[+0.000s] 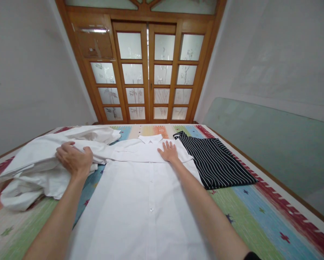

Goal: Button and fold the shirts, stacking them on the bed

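Observation:
A white button-up shirt (129, 202) lies front up, its collar at the far end. A band of its cloth, seemingly a sleeve (124, 153), runs flat across the chest and out to the left. My left hand (74, 157) is closed over the white cloth at that outer end, fingers curled and fingertips partly hidden. My right hand (168, 151) presses flat on the upper chest with fingers spread, holding nothing. Under and beyond my left hand lies a rumpled heap of white cloth (29, 180), and where it parts from the sleeve is hard to tell.
A folded black garment with white stripes (221, 162) lies right of the shirt, touching its side. Everything rests on a colourful patterned cover (248, 213). Walls stand on both sides, with a pale green panel (259, 133) at right and wooden glass doors (148, 72) ahead.

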`<state>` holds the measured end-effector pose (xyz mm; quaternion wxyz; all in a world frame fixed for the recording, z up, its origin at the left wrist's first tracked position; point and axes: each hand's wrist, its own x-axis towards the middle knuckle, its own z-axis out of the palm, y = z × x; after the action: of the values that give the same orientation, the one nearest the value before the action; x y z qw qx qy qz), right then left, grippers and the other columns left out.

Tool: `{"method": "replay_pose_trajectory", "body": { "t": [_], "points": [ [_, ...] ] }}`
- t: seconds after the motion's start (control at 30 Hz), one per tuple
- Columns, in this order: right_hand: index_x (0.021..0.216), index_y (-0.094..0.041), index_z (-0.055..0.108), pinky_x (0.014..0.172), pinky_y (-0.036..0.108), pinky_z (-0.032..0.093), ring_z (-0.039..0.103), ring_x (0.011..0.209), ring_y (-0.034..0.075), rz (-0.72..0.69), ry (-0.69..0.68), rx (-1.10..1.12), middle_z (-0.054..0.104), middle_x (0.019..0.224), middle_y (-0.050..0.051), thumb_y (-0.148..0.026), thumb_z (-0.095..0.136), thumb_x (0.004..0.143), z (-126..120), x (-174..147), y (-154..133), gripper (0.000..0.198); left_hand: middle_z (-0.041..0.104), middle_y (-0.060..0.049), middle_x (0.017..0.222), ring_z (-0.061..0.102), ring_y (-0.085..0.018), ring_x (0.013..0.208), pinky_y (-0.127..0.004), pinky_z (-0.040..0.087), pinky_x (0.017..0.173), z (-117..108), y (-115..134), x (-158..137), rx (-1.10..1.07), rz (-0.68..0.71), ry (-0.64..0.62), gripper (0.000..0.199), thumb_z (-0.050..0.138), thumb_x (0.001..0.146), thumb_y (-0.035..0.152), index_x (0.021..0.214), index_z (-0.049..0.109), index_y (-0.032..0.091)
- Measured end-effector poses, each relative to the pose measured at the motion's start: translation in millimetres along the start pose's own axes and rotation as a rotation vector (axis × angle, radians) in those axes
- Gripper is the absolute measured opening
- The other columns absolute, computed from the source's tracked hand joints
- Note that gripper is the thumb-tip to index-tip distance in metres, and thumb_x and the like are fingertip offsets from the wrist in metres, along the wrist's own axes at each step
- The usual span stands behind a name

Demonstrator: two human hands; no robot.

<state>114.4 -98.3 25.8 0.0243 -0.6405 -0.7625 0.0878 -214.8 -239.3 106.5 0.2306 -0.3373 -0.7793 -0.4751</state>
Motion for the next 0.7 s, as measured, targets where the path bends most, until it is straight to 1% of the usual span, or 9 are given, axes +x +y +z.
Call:
{"method": "replay_pose_trajectory", "body": {
  "t": [0.1,0.17,0.27,0.33,0.4,0.47,0.57,0.63,0.7],
  "points": [
    [0.158,-0.015,0.014,0.119,0.045,-0.003,-0.001,0.152,0.027,-0.004,-0.003,-0.002,0.002,0.165,0.008,-0.058,0.013,0.098,-1,0,0,0.075,0.044,-0.025,0.137,0.039,-0.044,0.131,-0.062,0.03,0.106,-14,1,-5,0.008,-0.036,0.122,0.06,0.063,0.067,0.021,0.122,0.046,0.007],
    [0.158,-0.014,0.014,0.119,0.045,-0.002,-0.001,0.151,0.028,-0.007,-0.001,-0.005,0.003,0.165,0.008,-0.058,0.014,0.098,-1,-1,-1,0.075,0.038,-0.026,0.142,0.035,-0.042,0.135,-0.061,0.025,0.109,-21,-2,-2,-0.016,-0.069,0.164,0.063,0.062,0.068,0.02,0.126,0.042,0.007],
    [0.158,-0.013,0.015,0.119,0.045,-0.001,0.0,0.151,0.028,-0.004,-0.003,-0.009,0.003,0.165,0.009,-0.058,0.015,0.098,-2,-1,-1,0.075,0.041,-0.025,0.137,0.038,-0.038,0.134,-0.056,0.025,0.111,-29,-11,9,-0.1,-0.099,0.176,0.056,0.06,0.068,0.016,0.12,0.042,0.006],
    [0.158,-0.014,0.015,0.12,0.045,-0.001,-0.001,0.151,0.028,-0.002,-0.004,-0.009,0.003,0.165,0.009,-0.057,0.015,0.098,-2,-1,-1,0.074,0.047,-0.024,0.129,0.042,-0.036,0.129,-0.052,0.03,0.11,-32,-17,16,-0.135,-0.062,0.187,0.049,0.057,0.067,0.013,0.113,0.044,0.006],
    [0.158,-0.013,0.015,0.12,0.045,-0.001,0.0,0.151,0.028,-0.009,0.003,-0.01,0.004,0.165,0.01,-0.057,0.015,0.098,-1,-1,-1,0.074,0.052,-0.023,0.122,0.046,-0.035,0.125,-0.051,0.032,0.109,-34,-18,22,-0.145,0.008,0.211,0.043,0.054,0.066,0.009,0.108,0.046,0.007],
    [0.158,-0.013,0.016,0.119,0.046,0.0,0.001,0.151,0.029,-0.015,0.012,-0.012,0.004,0.165,0.01,-0.057,0.015,0.098,0,-1,-1,0.074,0.055,-0.022,0.119,0.048,-0.034,0.123,-0.052,0.033,0.108,-34,-14,24,-0.158,0.104,0.225,0.041,0.052,0.066,0.007,0.107,0.047,0.008],
    [0.158,-0.012,0.017,0.119,0.047,0.001,0.002,0.151,0.029,-0.014,0.025,-0.009,0.005,0.165,0.011,-0.057,0.015,0.099,0,-2,-2,0.074,0.057,-0.018,0.12,0.049,-0.03,0.125,-0.05,0.036,0.109,-29,5,21,-0.209,0.28,0.206,0.036,0.047,0.071,0.004,0.106,0.049,0.011],
    [0.157,-0.012,0.018,0.119,0.047,0.002,0.003,0.151,0.03,-0.011,0.03,-0.003,0.007,0.165,0.012,-0.056,0.016,0.099,0,-3,-2,0.074,0.059,-0.016,0.123,0.047,-0.026,0.131,-0.047,0.037,0.11,-21,24,12,-0.245,0.423,0.109,0.033,0.044,0.077,0.004,0.107,0.051,0.013],
    [0.157,-0.012,0.02,0.119,0.046,0.002,0.004,0.151,0.029,-0.013,0.034,0.006,0.009,0.165,0.012,-0.056,0.018,0.099,0,-3,-2,0.073,0.059,-0.015,0.127,0.045,-0.024,0.135,-0.044,0.037,0.112,-8,46,-2,-0.271,0.597,-0.044,0.032,0.04,0.081,0.005,0.109,0.053,0.014]
  ]
}}
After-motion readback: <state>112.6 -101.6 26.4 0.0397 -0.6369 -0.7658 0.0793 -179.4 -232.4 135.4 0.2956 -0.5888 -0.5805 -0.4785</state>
